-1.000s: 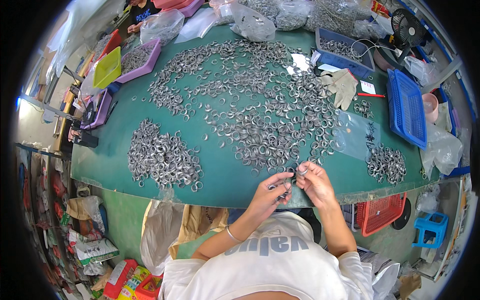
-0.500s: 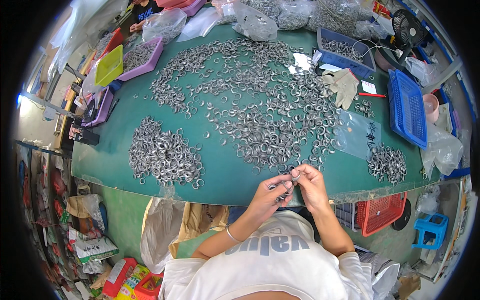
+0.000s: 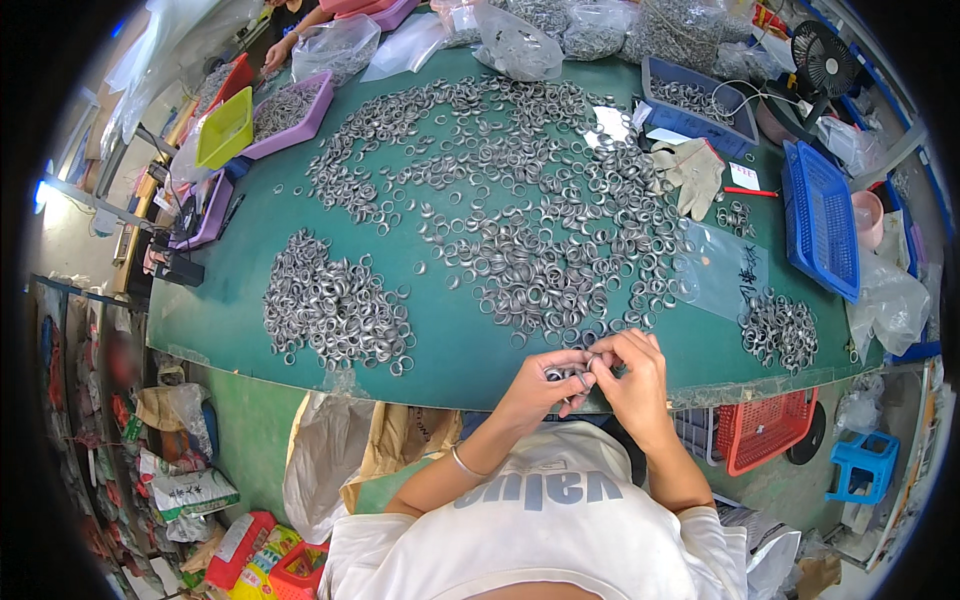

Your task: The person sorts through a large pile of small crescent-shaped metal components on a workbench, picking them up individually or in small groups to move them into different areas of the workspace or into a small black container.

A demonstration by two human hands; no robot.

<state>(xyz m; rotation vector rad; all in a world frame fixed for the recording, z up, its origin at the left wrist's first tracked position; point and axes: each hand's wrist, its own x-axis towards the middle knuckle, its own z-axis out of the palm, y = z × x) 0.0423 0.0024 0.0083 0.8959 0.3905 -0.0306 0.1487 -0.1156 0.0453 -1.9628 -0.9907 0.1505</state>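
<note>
Close to the table's front edge, my two hands meet above a green tabletop (image 3: 450,385). Several grey metal rings (image 3: 556,375) are cupped in my left hand (image 3: 540,388), its fingers curled round them. The fingertips of my right hand (image 3: 632,375) pinch a ring (image 3: 592,361) right beside the left fingers; part of it is hidden. Just beyond the hands spreads a large scatter of like rings (image 3: 530,270). One heap of rings (image 3: 335,310) lies to the left, and a smaller heap (image 3: 778,330) to the right.
A work glove (image 3: 690,175), a red pen (image 3: 748,191) and a clear plastic bag (image 3: 725,265) lie at the right. Blue baskets (image 3: 820,220) and a black fan (image 3: 822,58) stand beyond. Purple (image 3: 300,120) and lime trays (image 3: 224,130) are far left, near another person's hand (image 3: 277,55).
My right hand has turned, its fingers now bent over the ring at the left fingertips. The other person's arm has reached further into view at the far left. The whole view has shifted slightly.
</note>
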